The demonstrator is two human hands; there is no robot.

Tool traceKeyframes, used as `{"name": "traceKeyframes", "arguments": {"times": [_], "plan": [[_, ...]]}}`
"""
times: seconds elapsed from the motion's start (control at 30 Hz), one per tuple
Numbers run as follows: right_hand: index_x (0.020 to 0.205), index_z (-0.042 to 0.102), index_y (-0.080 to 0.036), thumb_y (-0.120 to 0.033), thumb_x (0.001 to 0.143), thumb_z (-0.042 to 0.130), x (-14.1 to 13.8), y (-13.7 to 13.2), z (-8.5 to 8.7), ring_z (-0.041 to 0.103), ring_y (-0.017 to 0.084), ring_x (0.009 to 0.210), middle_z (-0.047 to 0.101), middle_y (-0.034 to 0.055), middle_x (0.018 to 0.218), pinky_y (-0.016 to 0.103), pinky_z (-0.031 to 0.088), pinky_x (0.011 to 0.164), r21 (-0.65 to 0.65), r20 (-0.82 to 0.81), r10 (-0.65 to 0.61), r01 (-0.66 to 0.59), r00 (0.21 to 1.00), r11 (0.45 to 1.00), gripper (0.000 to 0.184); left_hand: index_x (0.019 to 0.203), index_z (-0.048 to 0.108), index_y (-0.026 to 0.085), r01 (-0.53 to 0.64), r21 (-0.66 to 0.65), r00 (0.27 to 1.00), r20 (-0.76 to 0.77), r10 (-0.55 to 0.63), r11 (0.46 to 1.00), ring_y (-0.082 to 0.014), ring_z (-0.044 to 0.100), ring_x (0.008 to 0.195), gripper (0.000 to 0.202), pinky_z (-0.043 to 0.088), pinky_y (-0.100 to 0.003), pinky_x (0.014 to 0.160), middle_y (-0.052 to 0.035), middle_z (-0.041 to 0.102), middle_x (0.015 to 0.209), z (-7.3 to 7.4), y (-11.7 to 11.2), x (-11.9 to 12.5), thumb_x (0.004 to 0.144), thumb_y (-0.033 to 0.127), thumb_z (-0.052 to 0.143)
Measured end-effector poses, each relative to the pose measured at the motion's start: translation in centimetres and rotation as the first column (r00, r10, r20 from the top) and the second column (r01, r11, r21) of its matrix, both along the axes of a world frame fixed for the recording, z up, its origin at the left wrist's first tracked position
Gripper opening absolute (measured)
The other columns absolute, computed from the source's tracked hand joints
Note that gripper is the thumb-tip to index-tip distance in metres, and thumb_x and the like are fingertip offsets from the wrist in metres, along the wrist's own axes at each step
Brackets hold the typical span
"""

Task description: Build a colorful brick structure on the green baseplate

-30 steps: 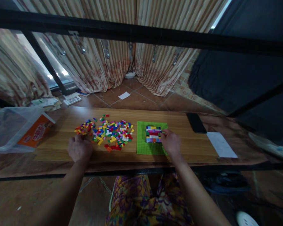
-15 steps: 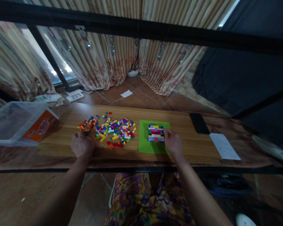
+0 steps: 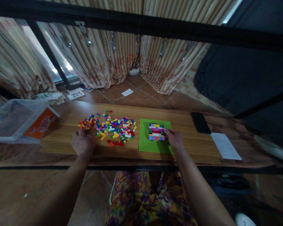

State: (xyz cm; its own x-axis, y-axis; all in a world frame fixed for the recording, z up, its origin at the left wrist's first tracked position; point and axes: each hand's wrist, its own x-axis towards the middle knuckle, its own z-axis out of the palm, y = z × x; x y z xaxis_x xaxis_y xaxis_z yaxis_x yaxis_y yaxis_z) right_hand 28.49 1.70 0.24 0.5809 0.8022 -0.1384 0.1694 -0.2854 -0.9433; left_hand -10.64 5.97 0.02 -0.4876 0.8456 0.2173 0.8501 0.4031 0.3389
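A block build [image 3: 156, 132] of stacked toy bricks in many colours stands on a green baseplate [image 3: 145, 145]. My right hand [image 3: 175, 138] is at its right side, thumb and fingers pinched against the edge; any loose brick between the fingertips is hidden. Farther left, a wide scatter of loose toy bricks [image 3: 115, 127] covers the board. At the near left edge of this scatter rests my left hand [image 3: 83, 142], knuckles up and fingers curled down by the yellow and red bricks. What lies under those fingers is out of sight.
A clear plastic box [image 3: 16, 121] with an orange label stands at the left end of the wooden board [image 3: 191, 150]. To the right lie a black phone [image 3: 200, 122] and a white sheet of paper [image 3: 225, 146]. A black metal bar [image 3: 141, 27] crosses above the table.
My right hand's fingers have shifted slightly at the build's right side, showing more of its edge. My left hand stays at the pile with fingers curled. The whole view has moved a little.
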Motion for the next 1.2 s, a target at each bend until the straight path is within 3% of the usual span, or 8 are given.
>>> {"name": "traceKeyframes", "arguments": {"times": [0.33,0.53,0.73,0.83,0.93,1.07,1.2], "plan": [[0.082,0.076,-0.01,-0.054,0.065,0.07,0.0,0.1,-0.4,0.064,0.018,0.06,0.072,0.0072,0.068,0.026,0.044,0.052,-0.003,0.083,-0.028,0.028,0.996,1.0,0.047,0.111,0.065,0.012,-0.006,0.011,1.0,0.015,0.006,1.0,-0.0312,0.057,0.103,0.034,0.047,-0.043,0.088,-0.0175,0.058,0.111,0.0,0.0,0.2,0.082,0.015,0.047],[0.08,0.074,-0.011,-0.046,0.063,0.074,0.1,0.2,0.2,0.061,0.015,0.053,0.07,0.005,0.063,0.023,0.041,0.046,-0.039,-0.051,0.001,-0.003,0.999,0.999,0.039,0.111,0.065,0.012,-0.016,-0.007,1.0,0.015,0.017,1.0,-0.0305,0.057,0.101,0.034,0.045,-0.041,0.086,-0.0178,0.059,0.111,-0.1,0.1,0.1,0.085,0.02,0.044],[0.072,0.069,-0.015,-0.052,0.06,0.075,0.8,-1.2,1.2,0.056,0.009,0.051,0.07,0.0034,0.068,0.019,0.042,0.045,0.092,-0.244,-0.17,0.197,0.955,0.976,0.039,0.115,0.064,0.014,-0.014,-0.006,1.0,0.015,0.014,1.0,-0.0308,0.057,0.1,0.037,0.044,-0.039,0.083,-0.018,0.06,0.112,0.2,0.0,0.2,0.084,0.019,0.044],[0.073,0.069,-0.015,-0.052,0.06,0.075,0.5,-2.3,1.9,0.055,0.009,0.052,0.069,0.0035,0.069,0.019,0.041,0.047,0.17,-0.211,-0.21,0.248,0.955,0.954,0.04,0.115,0.064,0.013,-0.013,-0.004,1.0,0.001,0.013,1.0,-0.0305,0.057,0.1,0.037,0.044,-0.039,0.084,-0.0183,0.06,0.111,0.0,0.0,0.1,0.084,0.019,0.045],[0.075,0.07,-0.014,-0.052,0.067,0.071,-1.0,-3.1,2.9,0.056,0.011,0.054,0.07,0.0057,0.071,0.022,0.042,0.05,0.235,-0.103,-0.137,0.158,0.985,0.959,0.039,0.115,0.064,0.013,-0.006,0.004,1.0,-0.014,0.006,1.0,-0.0294,0.058,0.1,0.037,0.045,-0.039,0.085,-0.0177,0.06,0.11,-0.2,0.1,0.0,0.084,0.018,0.046],[0.08,0.072,-0.015,-0.049,0.077,0.064,-4.4,-3.6,4.2,0.063,0.017,0.069,0.073,0.0057,0.077,0.027,0.048,0.064,0.257,0.055,0.048,-0.061,0.997,0.965,0.034,0.113,0.065,0.013,0.001,0.013,1.0,-0.018,-0.001,1.0,-0.0283,0.058,0.1,0.035,0.044,-0.038,0.084,-0.0171,0.06,0.108,-0.3,0.0,0.1,0.086,0.018,0.044],[0.088,0.073,-0.019,-0.043,0.084,0.058,-8.3,-3.7,4.3,0.066,0.02,0.083,0.074,0.0059,0.088,0.032,0.05,0.077,0.216,0.249,0.298,-0.353,0.922,0.91,0.029,0.113,0.065,0.013,-0.001,0.013,1.0,-0.022,0.002,1.0,-0.0276,0.058,0.099,0.034,0.044,-0.036,0.082,-0.0169,0.06,0.107,-0.4,0.0,0.1,0.086,0.017,0.044]]}}
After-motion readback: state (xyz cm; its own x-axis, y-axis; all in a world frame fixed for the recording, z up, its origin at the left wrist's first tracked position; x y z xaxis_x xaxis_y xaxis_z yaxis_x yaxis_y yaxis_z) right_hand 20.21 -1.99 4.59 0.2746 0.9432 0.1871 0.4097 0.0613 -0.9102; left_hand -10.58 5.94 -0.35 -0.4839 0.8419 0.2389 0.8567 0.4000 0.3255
